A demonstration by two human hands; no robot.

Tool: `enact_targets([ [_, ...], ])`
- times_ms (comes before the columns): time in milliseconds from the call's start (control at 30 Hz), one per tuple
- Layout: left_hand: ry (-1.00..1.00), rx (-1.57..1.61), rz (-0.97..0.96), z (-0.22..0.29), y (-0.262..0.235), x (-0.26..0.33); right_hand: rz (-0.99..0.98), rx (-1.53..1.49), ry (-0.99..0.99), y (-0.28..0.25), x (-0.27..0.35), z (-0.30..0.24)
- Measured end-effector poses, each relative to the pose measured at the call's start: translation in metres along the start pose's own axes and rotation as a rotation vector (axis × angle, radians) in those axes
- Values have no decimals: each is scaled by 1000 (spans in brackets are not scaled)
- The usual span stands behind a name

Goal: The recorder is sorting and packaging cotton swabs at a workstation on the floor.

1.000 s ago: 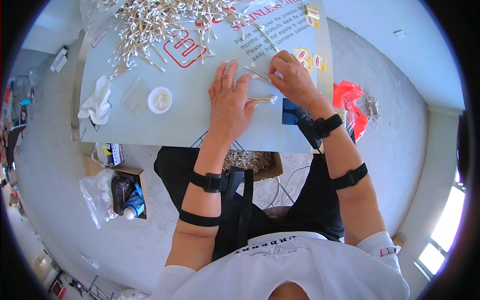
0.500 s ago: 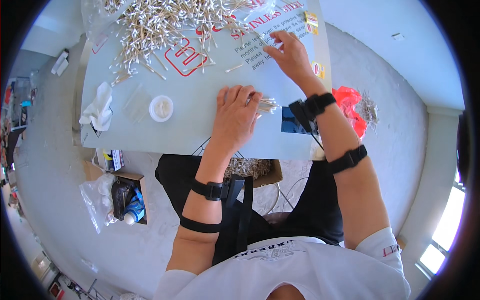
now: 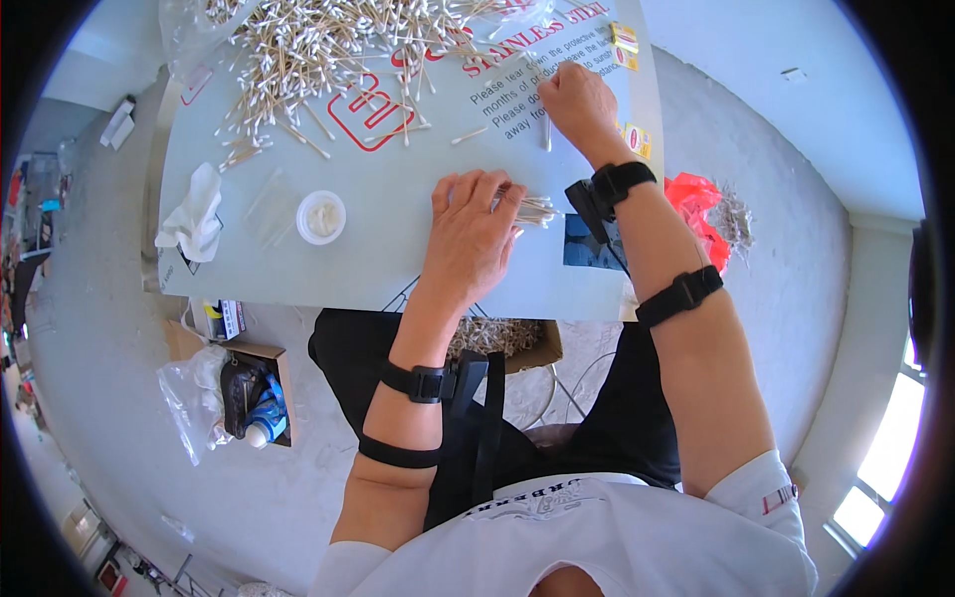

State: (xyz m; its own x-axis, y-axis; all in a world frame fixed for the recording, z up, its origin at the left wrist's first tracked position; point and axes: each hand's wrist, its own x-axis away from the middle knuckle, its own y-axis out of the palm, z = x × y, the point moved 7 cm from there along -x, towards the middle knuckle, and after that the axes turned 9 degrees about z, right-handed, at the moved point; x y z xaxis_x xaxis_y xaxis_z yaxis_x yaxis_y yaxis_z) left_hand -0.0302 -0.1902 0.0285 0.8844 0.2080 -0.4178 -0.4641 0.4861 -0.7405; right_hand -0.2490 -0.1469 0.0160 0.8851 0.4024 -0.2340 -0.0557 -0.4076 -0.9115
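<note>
The left hand (image 3: 473, 234) lies palm-down on the pale tabletop (image 3: 398, 269), its grip spread flat over a small bundle of cotton swabs (image 3: 535, 209) whose white tips stick out just to the right of its fingers; the bundle is pinned under the hand rather than pinched. The right hand (image 3: 577, 99) reaches further up the tabletop, its grip curled shut with the fingertips pressed down beside a single swab (image 3: 546, 129) lying just below and to the left of it; whether the fingers actually hold a swab cannot be told. Well up and to the left of both hands sprawls the big loose heap of cotton swabs (image 3: 318, 45), with a few strays (image 3: 468, 135) scattered between the heap and the left hand. To the left of the left hand sits a small round white dish (image 3: 321, 217), then a clear plastic sleeve (image 3: 269, 207) just beside it, and further left a crumpled white tissue (image 3: 194, 214) near the tabletop's edge. Just below the right wrist a dark blue card (image 3: 592, 249) lies on the tabletop, and beyond the edge to the right there is a red plastic bag (image 3: 701, 199) on the floor.
</note>
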Motion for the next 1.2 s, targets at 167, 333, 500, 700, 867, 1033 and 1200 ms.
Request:
enact_targets([
  [167, -46, -19, 35, -5, 4, 5, -21, 40, -104, -13, 33, -13],
  [333, -40, -21, 26, -4, 4, 4, -235, -39, -107, -22, 54, -7],
  [500, -37, -2, 39, -4, 4, 3, -186, -170, -133, -26, 59, 1],
  [700, -40, 43, 60, -3, 1, 1, -226, -322, -311, -34, 63, 2],
  [867, -28, 48, 70, -2, 0, 2, -240, -410, -434, -39, 78, -8],
  [1033, 14, 49, 66, 8, 8, 4, -205, -380, -349, -34, 78, -5],
  [1200, 53, -61, 99, 17, 16, 8, -294, -402, -367, -33, 99, -8],
])
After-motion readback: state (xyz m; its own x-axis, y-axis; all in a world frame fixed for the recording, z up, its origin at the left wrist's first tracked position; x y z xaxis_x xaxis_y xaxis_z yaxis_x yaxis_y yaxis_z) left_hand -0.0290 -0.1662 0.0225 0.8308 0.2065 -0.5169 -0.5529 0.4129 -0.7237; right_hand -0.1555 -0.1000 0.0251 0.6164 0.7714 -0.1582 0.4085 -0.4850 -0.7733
